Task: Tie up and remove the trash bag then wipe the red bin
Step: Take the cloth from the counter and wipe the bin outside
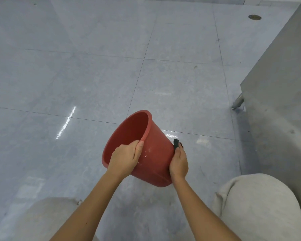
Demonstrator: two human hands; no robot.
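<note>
The red bin [156, 150] is lifted off the floor and tilted, its open mouth facing up and left. No bag shows inside it. My left hand [126, 158] grips the near rim, thumb on the outer wall. My right hand [179, 163] presses a dark cloth [176, 143] against the bin's right outer side near the base; only a small bit of the cloth sticks out above the fingers. White specks mark the bin's outer wall.
Pale blue tiled floor [94, 75] stretches ahead and to the left. A grey metal cabinet [281, 94] with a metal leg [238, 101] stands at the right. My knees in light grey trousers [257, 206] frame the bottom. A round floor drain [254, 17] lies far right.
</note>
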